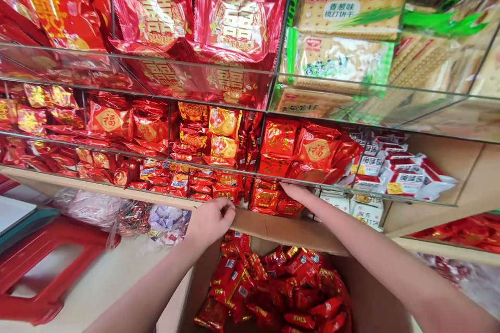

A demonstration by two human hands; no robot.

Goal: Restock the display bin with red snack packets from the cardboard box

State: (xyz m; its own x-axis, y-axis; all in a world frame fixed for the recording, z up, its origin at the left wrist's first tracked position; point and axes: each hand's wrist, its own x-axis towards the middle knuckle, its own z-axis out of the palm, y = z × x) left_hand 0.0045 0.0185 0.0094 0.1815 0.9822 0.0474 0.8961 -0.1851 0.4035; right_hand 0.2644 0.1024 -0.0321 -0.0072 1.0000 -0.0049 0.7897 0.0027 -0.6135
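At box flap (279, 226) w/ L hand (213, 219), half-curled; by far shelf pkts (265, 199) w/ R hand (291, 191), mostly hidden; can't tell either grip. Below both, in near box (371, 291): loose pkts (269, 291), mixed axes, L closer.

Divided shelf (474, 174): red packets (265, 199), green-edged crackers (339, 62).

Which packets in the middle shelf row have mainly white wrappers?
The white packets at that row's right end; the row's other packets, to their left, have mainly red or gold wrappers.
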